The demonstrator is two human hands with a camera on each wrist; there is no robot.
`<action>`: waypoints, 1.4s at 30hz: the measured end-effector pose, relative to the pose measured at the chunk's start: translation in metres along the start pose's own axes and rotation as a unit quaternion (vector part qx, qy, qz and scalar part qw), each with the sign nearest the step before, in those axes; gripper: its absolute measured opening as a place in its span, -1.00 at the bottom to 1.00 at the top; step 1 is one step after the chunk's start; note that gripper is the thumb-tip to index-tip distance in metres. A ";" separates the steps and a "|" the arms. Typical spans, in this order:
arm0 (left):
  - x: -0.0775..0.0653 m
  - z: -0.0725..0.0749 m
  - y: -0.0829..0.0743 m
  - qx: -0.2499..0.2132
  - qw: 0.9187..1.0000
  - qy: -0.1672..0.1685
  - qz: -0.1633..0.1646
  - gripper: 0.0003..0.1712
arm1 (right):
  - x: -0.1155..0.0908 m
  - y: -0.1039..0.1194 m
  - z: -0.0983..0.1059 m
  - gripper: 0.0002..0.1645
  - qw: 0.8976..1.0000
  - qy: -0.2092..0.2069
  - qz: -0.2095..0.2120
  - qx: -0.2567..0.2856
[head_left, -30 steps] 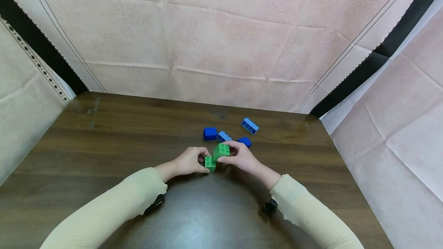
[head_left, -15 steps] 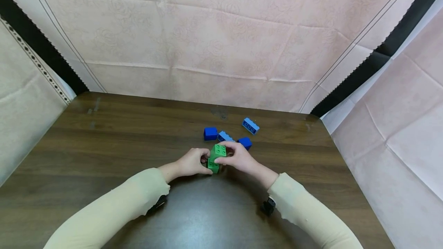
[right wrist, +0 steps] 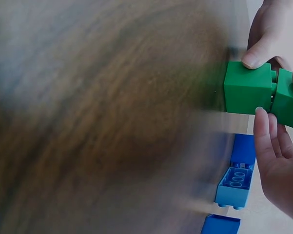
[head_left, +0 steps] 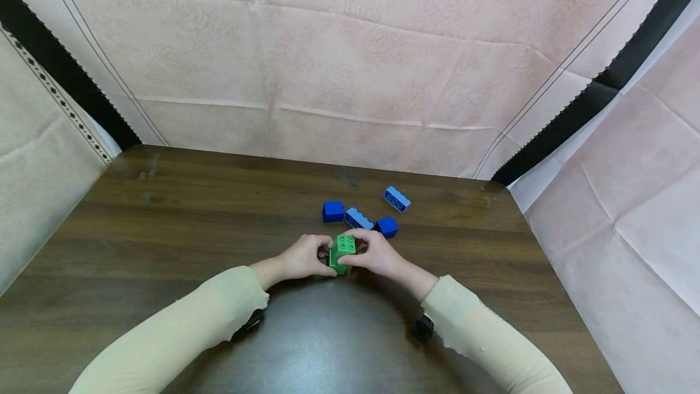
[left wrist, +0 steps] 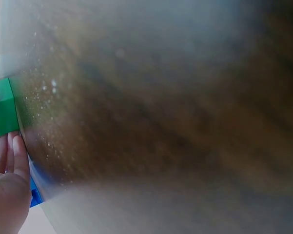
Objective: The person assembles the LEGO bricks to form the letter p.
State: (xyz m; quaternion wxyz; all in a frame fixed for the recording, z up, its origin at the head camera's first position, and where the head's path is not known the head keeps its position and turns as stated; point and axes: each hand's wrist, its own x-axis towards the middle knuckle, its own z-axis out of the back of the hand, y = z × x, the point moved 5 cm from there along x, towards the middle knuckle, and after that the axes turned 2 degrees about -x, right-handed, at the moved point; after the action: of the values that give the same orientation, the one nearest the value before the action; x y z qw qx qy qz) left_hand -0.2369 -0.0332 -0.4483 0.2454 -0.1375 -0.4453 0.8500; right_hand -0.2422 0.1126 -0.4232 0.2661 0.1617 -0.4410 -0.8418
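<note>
In the head view, two green toy building bricks stand one over the other between the hands. My left hand (head_left: 299, 255) grips the lower green brick (right wrist: 247, 90), its thumb on the near side. My right hand (head_left: 377, 254) pinches the upper green brick (head_left: 346, 243) between thumb and fingers. The right wrist view shows the upper brick slightly tilted over the lower one, with studs visible in a narrow gap between them. From the left wrist, a green brick (left wrist: 4, 114) appears at the left edge, with fingers below it.
Beyond the hands lie blue bricks: a dark blue one (head_left: 333, 211), a lighter one (head_left: 358, 218) on its side, a dark one (head_left: 386, 227) by the right hand, and another lighter one (head_left: 396, 199) farther back. A pale cloth (head_left: 306, 65) hangs behind the wooden table (head_left: 191, 211).
The right hand has brought its green brick left and down over the lower green brick, where the two now line up. The left hand has shifted slightly right.
</note>
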 end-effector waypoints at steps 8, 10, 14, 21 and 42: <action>0.000 0.001 0.000 -0.001 1.000 -0.001 -0.002 -0.64 | -0.009 0.032 0.004 -0.56 1.000 0.002 0.004 -0.013; 0.000 0.000 0.001 0.000 1.000 -0.001 -0.001 -0.65 | -0.011 0.038 0.004 -0.57 1.000 0.002 0.013 -0.020; 0.000 0.000 0.002 -0.001 1.000 0.000 0.003 -0.68 | -0.007 0.029 0.000 -0.57 0.999 0.000 0.034 -0.034; 0.001 0.000 0.002 -0.005 1.000 -0.002 0.003 -0.68 | 0.000 0.011 -0.004 -0.55 0.996 -0.004 0.054 -0.066; -0.001 -0.002 0.002 -0.011 1.000 0.005 0.017 -0.65 | -0.002 0.016 0.006 -0.48 0.992 -0.004 0.077 -0.102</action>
State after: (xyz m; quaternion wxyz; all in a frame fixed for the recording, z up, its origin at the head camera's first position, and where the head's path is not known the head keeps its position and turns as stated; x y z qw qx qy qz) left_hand -0.2358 -0.0333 -0.4509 0.2312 -0.1517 -0.4511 0.8485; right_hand -0.2387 0.1103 -0.4065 0.3433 0.0963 -0.3652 -0.8600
